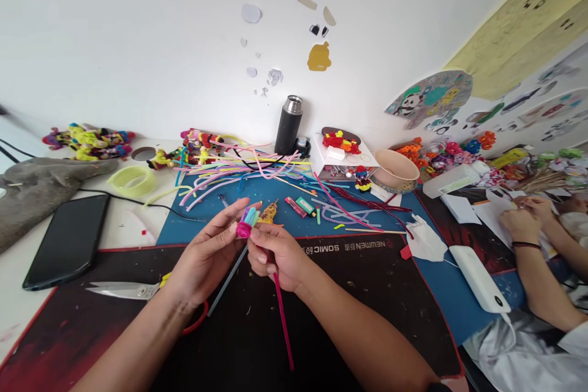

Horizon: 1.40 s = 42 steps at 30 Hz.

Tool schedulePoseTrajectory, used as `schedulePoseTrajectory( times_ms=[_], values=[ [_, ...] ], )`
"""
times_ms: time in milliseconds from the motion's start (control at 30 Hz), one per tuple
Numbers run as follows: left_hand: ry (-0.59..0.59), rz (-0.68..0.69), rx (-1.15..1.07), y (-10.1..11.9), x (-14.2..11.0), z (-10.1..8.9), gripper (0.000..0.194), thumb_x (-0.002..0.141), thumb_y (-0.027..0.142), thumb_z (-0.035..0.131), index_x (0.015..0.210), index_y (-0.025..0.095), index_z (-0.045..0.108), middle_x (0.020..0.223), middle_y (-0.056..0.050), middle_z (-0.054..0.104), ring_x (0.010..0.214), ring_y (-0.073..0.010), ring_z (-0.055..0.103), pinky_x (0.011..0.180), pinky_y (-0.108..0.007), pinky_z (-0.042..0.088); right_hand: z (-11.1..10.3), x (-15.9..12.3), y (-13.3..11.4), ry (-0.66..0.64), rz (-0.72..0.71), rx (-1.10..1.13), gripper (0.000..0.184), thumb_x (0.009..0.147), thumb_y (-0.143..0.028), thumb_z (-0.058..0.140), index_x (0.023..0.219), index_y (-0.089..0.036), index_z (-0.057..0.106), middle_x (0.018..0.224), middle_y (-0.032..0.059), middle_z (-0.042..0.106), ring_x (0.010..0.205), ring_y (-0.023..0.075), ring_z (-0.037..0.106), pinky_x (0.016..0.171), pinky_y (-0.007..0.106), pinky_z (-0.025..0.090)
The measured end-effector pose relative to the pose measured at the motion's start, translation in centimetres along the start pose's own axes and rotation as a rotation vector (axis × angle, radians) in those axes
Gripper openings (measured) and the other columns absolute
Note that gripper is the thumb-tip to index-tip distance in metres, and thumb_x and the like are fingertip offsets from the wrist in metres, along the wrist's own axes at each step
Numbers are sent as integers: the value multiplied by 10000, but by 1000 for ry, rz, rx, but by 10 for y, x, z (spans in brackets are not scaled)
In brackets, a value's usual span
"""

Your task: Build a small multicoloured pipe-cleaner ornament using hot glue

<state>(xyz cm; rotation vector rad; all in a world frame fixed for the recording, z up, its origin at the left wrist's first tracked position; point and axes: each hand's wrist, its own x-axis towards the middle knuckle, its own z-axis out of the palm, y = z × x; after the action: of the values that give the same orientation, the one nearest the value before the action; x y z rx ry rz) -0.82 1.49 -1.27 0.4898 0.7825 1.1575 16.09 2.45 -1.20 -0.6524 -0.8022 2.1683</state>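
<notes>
Between my two hands is a small pipe-cleaner figure (245,228), magenta at its near end with light blue and purple above. My left hand (209,248) pinches it from the left between thumb and fingers. With closed fingers, my right hand (277,254) grips its magenta side, and a long magenta pipe cleaner (283,321) hangs down from that hand. Scissors (124,290) lie partly hidden under my left forearm. A grey-blue pipe cleaner (228,282) rests on the black mat (349,312) below my hands.
Loose pipe cleaners (215,174) are heaped behind my hands, before a black thermos (289,125). A phone (67,242) lies left, a white power bank (480,278) right. A pink bowl (395,168) stands at the back. At right, another person's hands (523,220) work over papers.
</notes>
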Motion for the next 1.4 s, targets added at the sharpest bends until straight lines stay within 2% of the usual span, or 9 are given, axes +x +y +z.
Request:
schedulePoseTrajectory(
  times_ms=[67,200,267,467,700,867,967,1133,1400],
  values=[
    [31,49,3,1,3,-1,540,814,279,960,1334,265,814,1338,-102,815,1229,-286,744,1091,-394,564,0,4,-3,5,-14,-5,420,857,-517,887,820,-206,608,531,-110,511,364,47,281,428,265,133],
    [46,132,73,5,11,-1,409,780,324,996,1163,238,879,1031,-68,854,965,-230,777,950,-332,604,-1,12,-10,24,-20,-8,442,839,-514,900,815,-210,580,522,-115,497,373,48,277,440,268,130],
    [49,165,124,10,16,1,399,756,361,1020,1111,228,894,980,-63,849,909,-210,762,912,-301,604,-3,17,-15,25,-14,-3,459,822,-515,912,812,-211,568,519,-121,481,379,46,276,447,264,129],
    [26,241,223,22,37,5,428,730,409,1040,1079,203,902,1046,-77,851,934,-199,743,873,-253,593,-11,32,-24,31,-34,67,455,806,-491,935,813,-198,587,505,-132,444,394,45,252,456,266,109],
    [35,234,314,17,45,-11,368,793,405,999,1099,224,902,1092,-90,865,1052,-240,755,912,-262,578,-19,37,-22,29,-8,53,420,825,-517,902,876,-183,653,484,-145,392,396,52,220,474,286,108],
    [5,239,401,20,42,-22,485,834,571,929,1138,194,903,1137,-141,864,1052,-285,765,945,-310,596,-21,31,-23,56,34,16,461,793,-511,921,789,-217,565,493,-134,414,412,57,270,476,279,117],
    [-67,249,506,29,37,-16,547,703,512,1032,1136,205,900,1189,-146,853,1100,-318,757,951,-323,599,-21,27,-25,81,8,-58,444,767,-524,924,779,-213,608,474,-128,423,422,62,258,472,278,128],
    [25,196,527,40,28,6,451,614,319,1096,989,169,893,1101,-150,840,1060,-323,752,950,-338,602,-18,23,-27,93,-32,-168,413,793,-554,900,833,-201,688,503,-129,421,443,65,272,484,276,159],
    [8,393,564,32,24,1,360,678,329,1064,959,215,871,1081,-100,804,1052,-291,746,929,-323,621,-18,22,-23,124,-79,-207,502,777,-636,905,876,-198,679,525,-119,470,449,66,321,469,253,223]
  ],
)
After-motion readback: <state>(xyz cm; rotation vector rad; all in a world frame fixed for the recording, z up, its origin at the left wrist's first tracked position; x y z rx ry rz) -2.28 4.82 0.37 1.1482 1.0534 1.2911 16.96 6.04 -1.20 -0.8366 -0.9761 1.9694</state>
